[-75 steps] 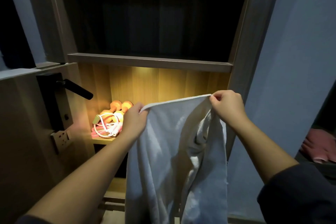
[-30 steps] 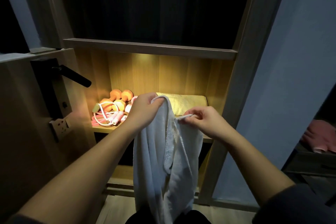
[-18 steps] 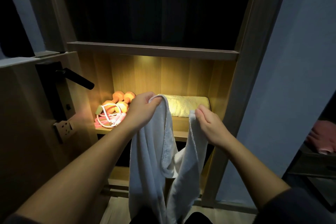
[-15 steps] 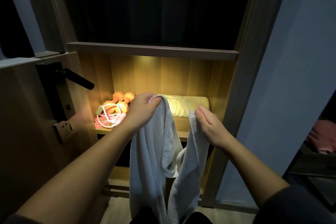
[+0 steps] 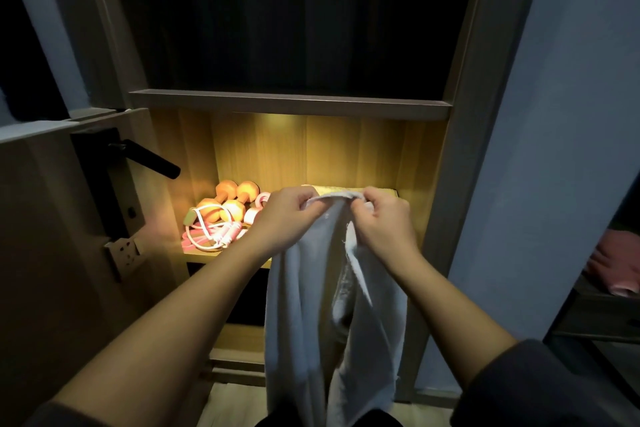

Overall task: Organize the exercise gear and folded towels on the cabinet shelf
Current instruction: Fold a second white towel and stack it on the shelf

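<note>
**Q:** What is the cabinet (image 5: 464, 114) presenting?

**A:** Its lit shelf (image 5: 221, 253) is lying just beyond the white towel (image 5: 304, 305). The towel is hanging on the near side of the shelf, its long axis vertical, falling from the grips toward the floor.

**Q:** How are the hands holding it?

**A:** The left hand (image 5: 287, 215) and the right hand (image 5: 384, 218) are each pinching the towel's top edge, fingers curled over the cloth. They are working close together, with a short span of hem bridging them. Neither is plainly nearer the shelf. The coming fold is probably turning on the slack length hanging below.

**Q:** What is occupying the shelf and the room?

**A:** A folded towel (image 5: 337, 188) is lying on the right, mostly hidden behind the hands. Orange dumbbells (image 5: 239, 192) and a jump rope (image 5: 211, 234) are crowding the left end. Further left, a door handle (image 5: 149, 161) and a wall socket (image 5: 124, 250) are showing dimly.
</note>
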